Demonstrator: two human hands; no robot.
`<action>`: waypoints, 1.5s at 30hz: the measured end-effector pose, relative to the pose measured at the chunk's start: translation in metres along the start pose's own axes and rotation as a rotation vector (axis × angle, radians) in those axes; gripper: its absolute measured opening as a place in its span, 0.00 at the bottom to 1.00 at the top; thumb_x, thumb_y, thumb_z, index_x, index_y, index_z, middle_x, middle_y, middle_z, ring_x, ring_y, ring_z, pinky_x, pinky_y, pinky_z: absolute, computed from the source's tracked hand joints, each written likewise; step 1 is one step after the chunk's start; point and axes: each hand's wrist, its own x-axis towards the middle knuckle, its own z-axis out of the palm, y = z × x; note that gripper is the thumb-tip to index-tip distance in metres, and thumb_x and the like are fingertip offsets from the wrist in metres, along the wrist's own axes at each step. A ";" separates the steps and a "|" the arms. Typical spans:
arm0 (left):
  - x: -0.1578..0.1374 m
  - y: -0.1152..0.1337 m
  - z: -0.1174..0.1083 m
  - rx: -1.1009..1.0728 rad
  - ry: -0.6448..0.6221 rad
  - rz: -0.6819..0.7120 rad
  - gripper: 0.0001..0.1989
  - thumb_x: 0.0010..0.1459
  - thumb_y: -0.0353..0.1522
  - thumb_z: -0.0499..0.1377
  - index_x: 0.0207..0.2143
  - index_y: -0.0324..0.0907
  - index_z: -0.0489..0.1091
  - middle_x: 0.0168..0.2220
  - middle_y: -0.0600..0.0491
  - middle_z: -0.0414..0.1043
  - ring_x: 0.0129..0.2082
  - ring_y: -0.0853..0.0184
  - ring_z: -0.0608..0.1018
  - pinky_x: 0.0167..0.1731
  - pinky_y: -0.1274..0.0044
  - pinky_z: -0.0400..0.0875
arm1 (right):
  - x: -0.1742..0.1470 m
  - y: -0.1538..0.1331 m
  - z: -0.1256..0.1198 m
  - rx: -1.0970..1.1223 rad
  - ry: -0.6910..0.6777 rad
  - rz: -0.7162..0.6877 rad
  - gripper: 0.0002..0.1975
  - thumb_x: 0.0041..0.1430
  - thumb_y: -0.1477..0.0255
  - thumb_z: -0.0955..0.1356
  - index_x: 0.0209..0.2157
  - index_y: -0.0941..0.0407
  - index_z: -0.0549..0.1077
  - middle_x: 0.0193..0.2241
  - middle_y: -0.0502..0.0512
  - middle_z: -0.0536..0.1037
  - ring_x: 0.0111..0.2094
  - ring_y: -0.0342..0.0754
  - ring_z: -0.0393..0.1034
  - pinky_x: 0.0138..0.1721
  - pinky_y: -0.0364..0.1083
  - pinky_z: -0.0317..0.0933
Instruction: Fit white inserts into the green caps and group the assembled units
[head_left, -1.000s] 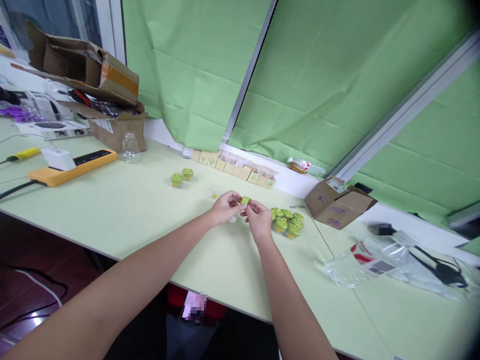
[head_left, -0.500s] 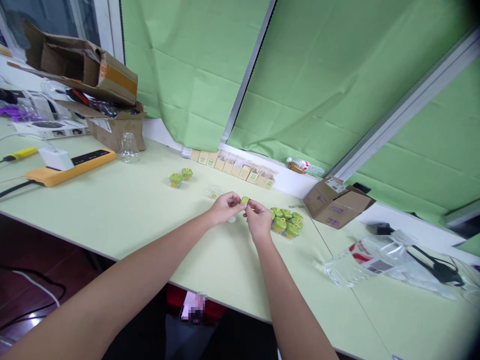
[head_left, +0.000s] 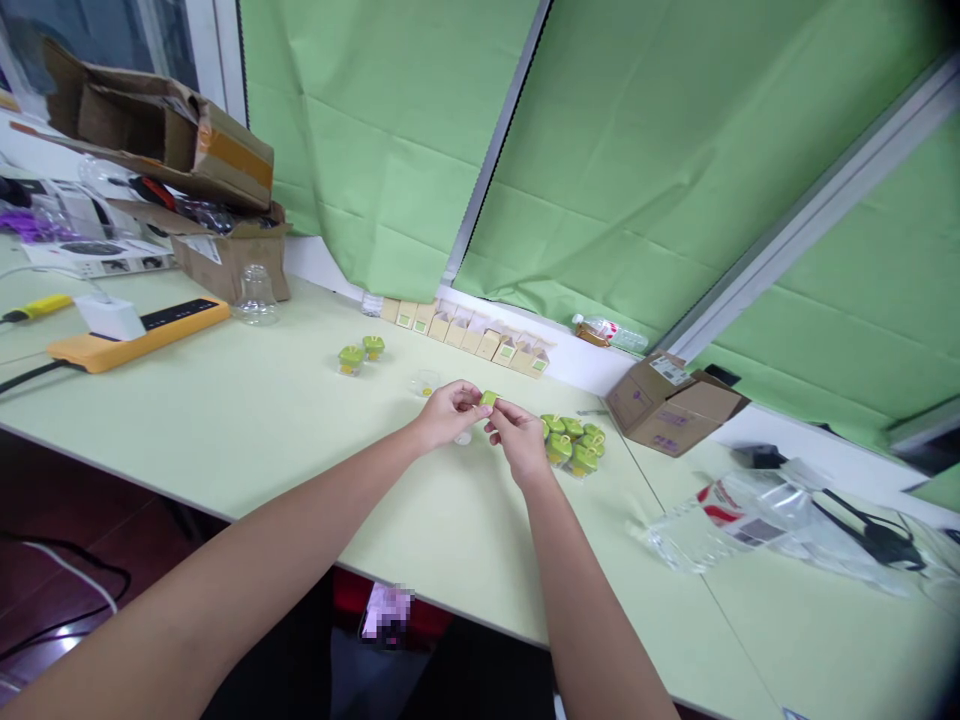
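Both hands meet over the middle of the pale table (head_left: pixel 420 520). My left hand (head_left: pixel 448 415) is closed on a small green lid (head_left: pixel 488 398), pinching it between thumb and fingers. On its other side, the fingertips of my right hand (head_left: pixel 517 435) are pressed to the same lid. Just behind my left hand lies a small clear container (head_left: pixel 426 383) with something yellow in it. A small whitish round piece (head_left: pixel 463 438) rests under the hands. To the right of my right hand stand several green-lidded clear containers (head_left: pixel 574 445).
Two more green-lidded containers (head_left: pixel 350 360) stand at left. Small cardboard boxes (head_left: pixel 465 333) line the back edge. An orange power strip (head_left: pixel 142 335), clear plastic jar (head_left: pixel 257 295) and stacked cartons (head_left: pixel 232 255) are left; an open carton (head_left: pixel 667 405) and large plastic bottle (head_left: pixel 727 515) are right.
My right hand has shifted very slightly and its fingers have moved at the lid. The left hand keeps its hold, and the things on the table stay as they were.
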 end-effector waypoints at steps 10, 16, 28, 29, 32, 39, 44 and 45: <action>0.001 -0.006 0.001 -0.037 -0.027 0.008 0.24 0.43 0.44 0.71 0.35 0.40 0.67 0.31 0.53 0.74 0.27 0.73 0.73 0.29 0.79 0.66 | 0.002 0.009 0.004 0.022 0.158 -0.042 0.16 0.42 0.64 0.75 0.32 0.58 0.78 0.30 0.55 0.80 0.18 0.39 0.64 0.18 0.40 0.56; 0.002 -0.009 -0.001 -0.027 -0.068 0.017 0.24 0.43 0.43 0.71 0.35 0.40 0.66 0.28 0.54 0.74 0.27 0.71 0.74 0.29 0.78 0.66 | 0.002 0.010 0.004 0.022 0.142 -0.044 0.16 0.42 0.63 0.75 0.33 0.59 0.80 0.27 0.53 0.79 0.17 0.38 0.62 0.18 0.40 0.55; 0.001 -0.005 0.001 -0.023 0.007 0.005 0.23 0.45 0.45 0.70 0.35 0.40 0.67 0.31 0.52 0.76 0.26 0.71 0.74 0.26 0.79 0.67 | -0.001 0.000 0.002 0.031 0.047 0.010 0.16 0.45 0.63 0.74 0.37 0.56 0.82 0.29 0.53 0.79 0.23 0.41 0.67 0.20 0.40 0.57; 0.001 -0.005 0.001 -0.017 0.014 0.007 0.23 0.46 0.45 0.70 0.35 0.40 0.67 0.30 0.52 0.75 0.26 0.71 0.73 0.26 0.79 0.67 | -0.001 -0.001 0.002 0.043 0.025 0.022 0.17 0.45 0.63 0.74 0.38 0.55 0.81 0.31 0.53 0.79 0.24 0.42 0.68 0.20 0.40 0.57; 0.002 -0.004 -0.001 -0.012 0.018 0.009 0.22 0.46 0.44 0.69 0.35 0.40 0.67 0.29 0.53 0.75 0.25 0.72 0.73 0.27 0.79 0.67 | 0.000 -0.002 0.000 0.067 -0.004 0.041 0.18 0.44 0.63 0.75 0.39 0.55 0.80 0.33 0.53 0.80 0.25 0.43 0.70 0.21 0.40 0.58; 0.001 -0.001 0.000 -0.034 0.019 -0.013 0.23 0.45 0.45 0.70 0.35 0.40 0.67 0.28 0.54 0.74 0.24 0.73 0.71 0.25 0.80 0.65 | 0.001 -0.001 -0.001 0.063 0.057 0.032 0.21 0.41 0.62 0.77 0.38 0.57 0.78 0.31 0.54 0.80 0.25 0.43 0.71 0.20 0.40 0.58; 0.000 -0.001 0.000 -0.047 0.000 -0.028 0.23 0.44 0.44 0.71 0.35 0.40 0.67 0.29 0.53 0.75 0.25 0.72 0.72 0.25 0.80 0.65 | 0.002 0.002 0.000 0.032 0.079 0.022 0.22 0.40 0.61 0.77 0.38 0.58 0.78 0.30 0.54 0.80 0.24 0.43 0.69 0.20 0.41 0.57; 0.000 -0.002 -0.001 -0.053 -0.008 -0.032 0.24 0.44 0.44 0.71 0.35 0.40 0.67 0.30 0.53 0.75 0.26 0.72 0.73 0.25 0.80 0.65 | 0.001 0.002 0.000 0.027 0.081 0.020 0.22 0.40 0.61 0.77 0.37 0.58 0.78 0.30 0.54 0.79 0.24 0.42 0.68 0.19 0.41 0.57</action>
